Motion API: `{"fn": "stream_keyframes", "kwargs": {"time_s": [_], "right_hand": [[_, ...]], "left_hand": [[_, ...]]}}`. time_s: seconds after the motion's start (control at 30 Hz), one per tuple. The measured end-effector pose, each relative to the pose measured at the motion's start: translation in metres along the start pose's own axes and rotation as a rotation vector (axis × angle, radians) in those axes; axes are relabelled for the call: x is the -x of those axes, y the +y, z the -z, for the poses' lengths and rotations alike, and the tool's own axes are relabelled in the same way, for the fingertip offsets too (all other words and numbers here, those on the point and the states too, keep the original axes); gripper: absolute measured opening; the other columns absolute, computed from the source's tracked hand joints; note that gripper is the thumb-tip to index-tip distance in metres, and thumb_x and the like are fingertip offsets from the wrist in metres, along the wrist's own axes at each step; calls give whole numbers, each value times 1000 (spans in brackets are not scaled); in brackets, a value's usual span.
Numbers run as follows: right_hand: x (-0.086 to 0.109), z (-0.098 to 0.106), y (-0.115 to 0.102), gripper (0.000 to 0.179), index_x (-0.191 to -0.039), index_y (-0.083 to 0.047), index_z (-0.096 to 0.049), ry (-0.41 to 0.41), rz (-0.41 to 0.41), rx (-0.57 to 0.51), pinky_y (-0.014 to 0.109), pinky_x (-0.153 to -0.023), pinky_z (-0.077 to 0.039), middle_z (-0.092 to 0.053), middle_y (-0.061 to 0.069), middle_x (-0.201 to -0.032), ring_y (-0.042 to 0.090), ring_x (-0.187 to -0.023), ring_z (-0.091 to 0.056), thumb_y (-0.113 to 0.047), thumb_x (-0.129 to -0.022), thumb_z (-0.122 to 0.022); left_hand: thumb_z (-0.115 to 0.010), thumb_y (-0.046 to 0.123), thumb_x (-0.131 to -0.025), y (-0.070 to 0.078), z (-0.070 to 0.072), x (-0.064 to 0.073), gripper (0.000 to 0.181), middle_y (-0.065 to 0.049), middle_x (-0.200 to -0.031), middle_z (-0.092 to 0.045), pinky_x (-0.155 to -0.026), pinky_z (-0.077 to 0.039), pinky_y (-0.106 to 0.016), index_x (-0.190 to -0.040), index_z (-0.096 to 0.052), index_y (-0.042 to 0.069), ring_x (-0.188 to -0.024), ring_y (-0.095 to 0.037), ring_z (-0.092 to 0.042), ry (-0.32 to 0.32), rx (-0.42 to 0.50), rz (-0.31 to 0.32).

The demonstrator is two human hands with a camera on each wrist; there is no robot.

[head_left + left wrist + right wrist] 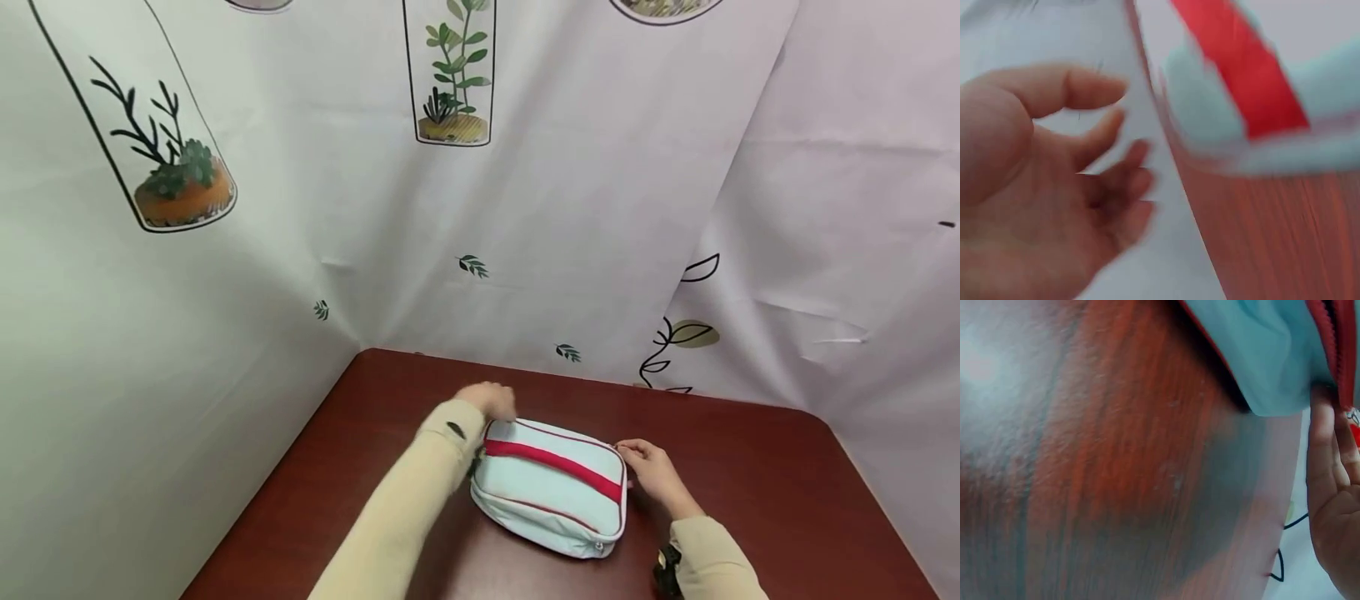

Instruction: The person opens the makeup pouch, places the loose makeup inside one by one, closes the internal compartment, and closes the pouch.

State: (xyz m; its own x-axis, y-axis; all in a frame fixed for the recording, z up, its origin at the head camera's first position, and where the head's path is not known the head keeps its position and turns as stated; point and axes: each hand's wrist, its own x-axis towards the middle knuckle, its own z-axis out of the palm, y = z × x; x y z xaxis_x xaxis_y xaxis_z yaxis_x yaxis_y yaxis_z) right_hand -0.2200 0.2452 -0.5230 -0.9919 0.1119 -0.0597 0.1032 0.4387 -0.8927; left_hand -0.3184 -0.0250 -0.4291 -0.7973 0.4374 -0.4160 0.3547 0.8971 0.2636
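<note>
A pale blue pouch (551, 483) with a red band and dark red piping lies on the table. The right wrist view shows its red zipper (1337, 350) along the side. At the pouch's far left corner is my left hand (491, 400). In the blurred left wrist view, this hand's fingers (1138, 181) are loosely bent with nothing between them, apart from the pouch. My right hand (654, 471) pinches the pouch's far right corner between thumb and fingers, by the zipper's end. A small metal zipper pull (598, 547) hangs at the near right corner.
The dark red-brown table (750, 467) has a rounded far right corner. A white cloth backdrop (570, 208) printed with plants and jars hangs behind it and along both sides. A dark band (666, 571) sits at my right wrist.
</note>
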Motion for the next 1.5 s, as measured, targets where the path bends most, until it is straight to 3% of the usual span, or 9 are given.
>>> {"fn": "stream_keyframes", "kwargs": {"time_s": [0.1, 0.2, 0.37, 0.5, 0.67, 0.9, 1.07, 1.23, 1.5], "right_hand": [[0, -1, 1, 24, -109, 7, -59, -20, 16, 34, 30, -66, -45, -63, 14, -97, 16, -79, -57, -11, -96, -49], [0, -4, 0, 23, -108, 6, -59, -37, 48, 48, 31, -68, -44, -63, 13, -96, 17, -80, -56, -11, -96, -49], [-2, -8, -1, 19, -106, 3, -59, -6, 68, 48, 32, -62, -46, -60, 11, -91, 18, -74, -54, -8, -97, -47], [-5, -4, 1, 16, -102, 0, -60, 38, 114, 130, 34, -67, -44, -61, 10, -91, 19, -78, -53, -7, -96, -48], [-6, -2, 2, 13, -101, -4, -59, 44, 159, 265, 37, -70, -42, -61, 10, -93, 22, -80, -52, -9, -96, -48], [-5, 6, 0, 14, -103, -3, -57, 24, 112, 229, 30, -57, -43, -53, 6, -71, 19, -60, -54, -11, -97, -48], [0, 13, -1, 13, -103, -5, -58, 14, 112, 302, 30, -55, -40, -50, 4, -65, 16, -56, -50, -14, -96, -51], [4, 15, -1, 16, -105, -7, -59, 27, 135, 389, 31, -56, -39, -51, 2, -63, 13, -55, -49, -18, -95, -53], [10, 15, 1, 16, -104, -8, -60, 31, 144, 426, 31, -55, -39, -52, 0, -66, 12, -57, -49, -19, -94, -55]], "left_hand": [[-50, 29, -94, 31, -14, -12, 41, -2, -133, -47, -95, -36, -37, -133, -50, 17, -124, -21, -38, 59, -113, -76], [-52, 34, -94, 48, -30, -21, 42, 4, -134, -48, -101, -32, -34, -134, -50, 21, -128, -17, -36, 21, -81, -116], [-57, 33, -91, 56, -37, -27, 31, 4, -111, -61, -89, -41, -29, -116, -64, 16, -101, -10, -53, -10, -19, -101], [-65, 27, -87, 61, -34, -29, 17, 5, -86, -63, -70, -44, -26, -93, -72, 12, -75, -8, -52, 52, 24, -100], [-69, 23, -83, 64, -35, -32, 12, 5, -74, -63, -61, -43, -27, -78, -74, 13, -64, -10, -49, 115, 49, -37], [-70, 24, -83, 60, -29, -33, 13, 4, -74, -62, -59, -42, -29, -81, -73, 12, -64, -12, -49, 199, 93, 56], [-70, 25, -83, 48, -22, -36, 16, 1, -68, -57, -56, -41, -29, -75, -70, 11, -61, -13, -47, 263, 110, 117], [-70, 25, -83, 38, -20, -37, 15, 2, -69, -58, -56, -41, -30, -77, -71, 11, -60, -13, -48, 298, 139, 131], [-69, 22, -84, 30, -23, -35, 15, -1, -77, -63, -61, -45, -33, -83, -72, 8, -65, -15, -50, 323, 200, 142]]}}
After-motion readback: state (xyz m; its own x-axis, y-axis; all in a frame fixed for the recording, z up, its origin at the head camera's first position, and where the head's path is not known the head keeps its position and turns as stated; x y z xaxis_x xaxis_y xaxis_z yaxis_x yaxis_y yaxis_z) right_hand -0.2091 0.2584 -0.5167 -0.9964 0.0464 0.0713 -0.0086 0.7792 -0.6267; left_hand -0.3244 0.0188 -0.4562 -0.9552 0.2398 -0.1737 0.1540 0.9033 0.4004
